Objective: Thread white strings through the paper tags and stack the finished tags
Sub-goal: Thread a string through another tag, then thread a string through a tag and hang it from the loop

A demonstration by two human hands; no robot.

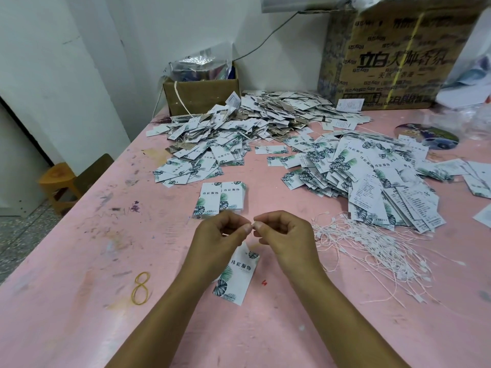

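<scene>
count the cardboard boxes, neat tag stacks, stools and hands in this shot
cardboard boxes: 2
neat tag stacks: 2
stool: 1
hands: 2
total: 7

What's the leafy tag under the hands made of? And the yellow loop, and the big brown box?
Tag: looks like thin card, smooth and printed, flat and stiff. Yellow loop: probably a rubber band, since it lies twisted into a figure eight. Box: cardboard by the look, matte brown with crumpled edges.
</scene>
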